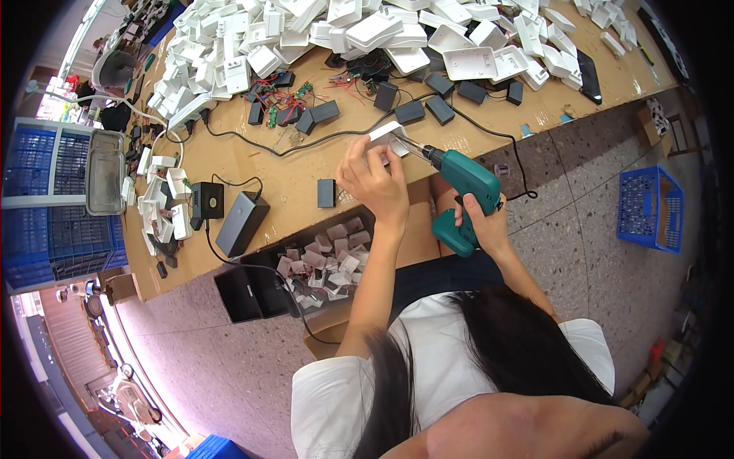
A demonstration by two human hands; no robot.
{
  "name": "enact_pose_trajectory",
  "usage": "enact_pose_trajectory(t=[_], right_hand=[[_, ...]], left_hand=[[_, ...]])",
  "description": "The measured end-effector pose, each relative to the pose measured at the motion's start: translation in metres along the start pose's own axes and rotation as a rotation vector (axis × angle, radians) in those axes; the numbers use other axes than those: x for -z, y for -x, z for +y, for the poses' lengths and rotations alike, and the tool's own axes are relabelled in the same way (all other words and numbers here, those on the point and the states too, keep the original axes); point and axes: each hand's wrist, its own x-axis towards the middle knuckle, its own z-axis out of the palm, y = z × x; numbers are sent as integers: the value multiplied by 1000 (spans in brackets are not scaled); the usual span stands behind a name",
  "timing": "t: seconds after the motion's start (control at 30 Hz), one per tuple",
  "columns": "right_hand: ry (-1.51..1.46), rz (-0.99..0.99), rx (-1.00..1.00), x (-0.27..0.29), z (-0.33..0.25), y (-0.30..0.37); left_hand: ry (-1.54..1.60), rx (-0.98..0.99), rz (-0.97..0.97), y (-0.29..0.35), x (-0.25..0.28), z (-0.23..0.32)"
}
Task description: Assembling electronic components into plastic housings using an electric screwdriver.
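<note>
My left hand [375, 183] grips a small white plastic housing [388, 131] over the table's front edge, its open side turned toward the tool. Wrapped round the handle of a green cordless drill [469, 177] is my right hand [487, 220]. The drill's long thin bit [413, 144] reaches to the inside of the housing; whether it touches a screw is too small to tell. On the cardboard-covered table [298, 183], a small black box [326, 193] lies just left of my left hand. Several more black boxes [410, 112] lie beyond the housing.
White plastic casings [375, 30] are heaped at the back. Wired circuit boards [279, 107] lie before them, and a black cable [306, 145] crosses the table. A black power adapter [242, 223] stands at left. Below are a box of pale parts [325, 260] and a blue basket [650, 210].
</note>
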Motion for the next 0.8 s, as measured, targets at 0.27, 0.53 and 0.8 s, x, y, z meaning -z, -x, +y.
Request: enact_pose_trajectory(t=[0.27, 0.53, 0.8], right_hand=[[6, 6, 25, -1, -2, 5], [-102, 86, -1, 0, -13, 20], [-75, 70, 23, 27, -23, 41]], left_hand=[[2, -9, 4, 0, 4, -1], [-1, -7, 1, 2, 9, 1], [-12, -7, 11, 7, 14, 12]])
